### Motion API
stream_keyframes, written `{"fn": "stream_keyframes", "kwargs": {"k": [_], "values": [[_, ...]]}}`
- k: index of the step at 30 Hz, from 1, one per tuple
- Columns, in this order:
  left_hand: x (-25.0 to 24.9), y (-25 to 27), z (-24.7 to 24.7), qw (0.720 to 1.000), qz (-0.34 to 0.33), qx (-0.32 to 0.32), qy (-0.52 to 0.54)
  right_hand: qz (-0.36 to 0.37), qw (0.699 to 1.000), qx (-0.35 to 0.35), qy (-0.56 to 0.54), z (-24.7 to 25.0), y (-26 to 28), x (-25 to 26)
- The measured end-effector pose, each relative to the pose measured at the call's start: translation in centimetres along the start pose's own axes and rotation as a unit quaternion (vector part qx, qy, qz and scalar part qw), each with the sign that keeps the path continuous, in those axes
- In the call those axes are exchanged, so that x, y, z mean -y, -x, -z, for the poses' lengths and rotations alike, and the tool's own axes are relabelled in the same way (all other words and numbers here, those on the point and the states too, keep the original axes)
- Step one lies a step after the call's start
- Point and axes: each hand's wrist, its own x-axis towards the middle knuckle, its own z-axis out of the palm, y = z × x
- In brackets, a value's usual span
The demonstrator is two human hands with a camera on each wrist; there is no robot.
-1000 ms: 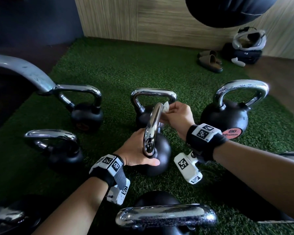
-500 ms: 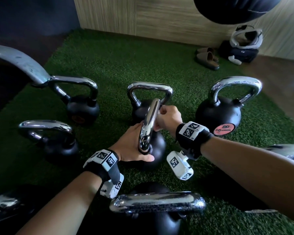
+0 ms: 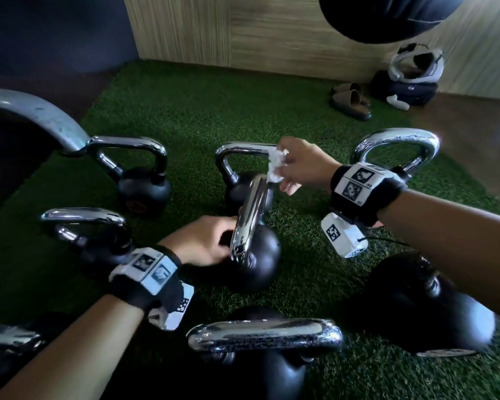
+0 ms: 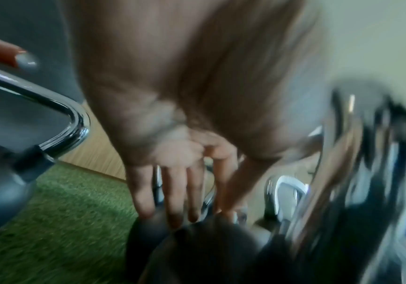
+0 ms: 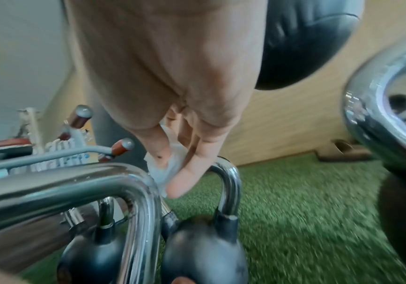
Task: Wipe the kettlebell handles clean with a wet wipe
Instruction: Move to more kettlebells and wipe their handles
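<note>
A black kettlebell (image 3: pixel 257 255) with a chrome handle (image 3: pixel 251 215) stands mid-turf, its handle edge-on to me. My left hand (image 3: pixel 205 243) lies against its left side, and the blurred left wrist view shows straight fingers (image 4: pixel 172 192) reaching down to the black body. My right hand (image 3: pixel 298 166) pinches a crumpled white wet wipe (image 3: pixel 274 166) just above the far end of that handle. It is next to the right corner of the rear kettlebell's handle (image 3: pixel 243 148). In the right wrist view the wet wipe (image 5: pixel 170 167) sits between thumb and fingers beside the near handle's bend (image 5: pixel 138 184).
Several more kettlebells ring the middle one: back left (image 3: pixel 145 186), left (image 3: pixel 98 235), right (image 3: pixel 396 151), front (image 3: pixel 266 336). A grey metal frame (image 3: pixel 32 116) juts in at left. Sandals (image 3: pixel 350 102) and a bag (image 3: pixel 407 85) lie by the wooden wall. A black punch bag (image 3: pixel 387 15) hangs above.
My right hand has lifted the wipe off the middle kettlebell's handle and moved it up toward the rear kettlebell. My left hand stays against the middle kettlebell.
</note>
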Motion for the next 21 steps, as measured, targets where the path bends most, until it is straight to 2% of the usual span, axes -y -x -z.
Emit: {"fn": "stream_keyframes", "kwargs": {"k": [2, 4, 6, 8, 10, 17, 19, 21], "values": [[-1.1, 1.0, 2.4, 0.995, 0.014, -0.077, 0.067, 0.099, 0.987, 0.000, 0.127, -0.4, 0.0, 1.2], [-3.1, 1.8, 3.6, 0.989, 0.016, -0.093, 0.114, 0.152, 0.962, 0.055, 0.221, -0.8, 0.2, 2.1], [-5.2, 2.4, 3.8, 0.996, 0.033, -0.085, 0.023, 0.182, 0.934, 0.089, 0.293, -0.9, 0.2, 2.2], [-6.5, 2.6, 3.5, 0.989, 0.041, -0.111, -0.085, 0.199, 0.923, 0.092, 0.317, -0.6, -0.2, 2.0], [-7.0, 2.3, 3.9, 0.987, 0.048, -0.109, -0.104, 0.216, 0.912, 0.099, 0.334, 0.0, -0.3, 2.2], [-6.5, 1.1, 7.8, 0.982, 0.053, 0.027, -0.178, 0.164, 0.895, 0.134, 0.393, 1.3, 0.6, 3.0], [-6.0, 0.6, 8.8, 0.976, 0.044, 0.039, -0.208, 0.153, 0.884, 0.138, 0.420, 1.6, 1.4, 2.9], [-5.5, 0.4, 9.4, 0.970, 0.040, 0.020, -0.240, 0.142, 0.880, 0.138, 0.431, 1.8, 2.4, 2.9]]}}
